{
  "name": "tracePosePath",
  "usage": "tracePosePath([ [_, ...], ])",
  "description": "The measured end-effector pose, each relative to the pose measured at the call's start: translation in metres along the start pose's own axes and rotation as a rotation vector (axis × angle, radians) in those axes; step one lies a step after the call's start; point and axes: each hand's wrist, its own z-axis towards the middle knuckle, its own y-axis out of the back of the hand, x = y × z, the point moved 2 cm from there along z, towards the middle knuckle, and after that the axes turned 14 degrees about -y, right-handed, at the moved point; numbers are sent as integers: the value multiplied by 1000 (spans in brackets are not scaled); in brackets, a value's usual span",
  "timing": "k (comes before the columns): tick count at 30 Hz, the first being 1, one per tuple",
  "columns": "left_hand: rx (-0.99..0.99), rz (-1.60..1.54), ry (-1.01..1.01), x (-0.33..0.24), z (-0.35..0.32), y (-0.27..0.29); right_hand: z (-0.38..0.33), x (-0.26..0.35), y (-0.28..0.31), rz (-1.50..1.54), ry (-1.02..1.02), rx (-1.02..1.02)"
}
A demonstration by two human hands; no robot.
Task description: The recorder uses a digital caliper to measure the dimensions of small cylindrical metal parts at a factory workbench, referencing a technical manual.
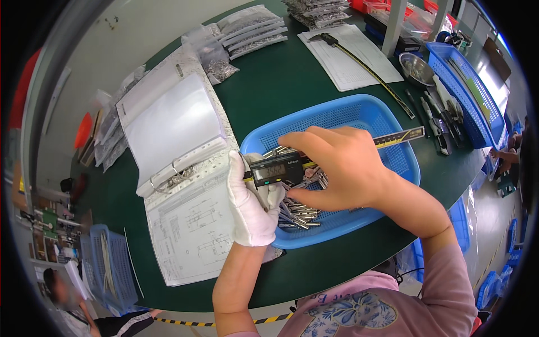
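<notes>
Caliper [275,170] sits over the blue basket [337,227] near the worktop's [264,84] front edge, grasped by the right hand [345,168]; gloved left hand [251,213] curls fingers at the jaws, grip hidden. Keep jaws square, pressure light.

Dark green table [261,95]. On left, open ring binder [177,121], line-drawing sheet [191,241] beneath its rings. At far edge, stacked clear bags [252,33] of greyish pieces. Far right, white papers [334,67], black caliper [331,40] lying across them. Beside papers, metal bowl [416,68]; next to it, long blue tray [456,92]. Lower left, off table: tall blue basket [120,275], another person [78,314], yellow-black floor tape [185,323].
</notes>
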Motion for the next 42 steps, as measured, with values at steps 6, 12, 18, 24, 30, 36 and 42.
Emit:
tracePosePath([
  [6, 20, 59, -56, -3, -3, -2, -7, -4, 3, -50, -1, -103],
  [12, 76, 202, -114, -4, -9, -9, -7, -2, 2, -125, -82, -149],
  [18, 66, 208, -125, -2, -11, -13, -9, -4, 1, -113, -120, -128],
  [24, 83, 156, -116, 0, -10, -9, -10, -5, 2, -92, -108, -125],
  [30, 77, 169, -103, -1, -10, -8, -10, -7, -1, -76, -105, -150],
  [36, 94, 179, -80, -1, -11, -11, -10, -9, -2, -100, -125, -140],
  [42, 66, 133, -63, -2, -8, -9, -11, -9, -1, -99, -87, -120],
])
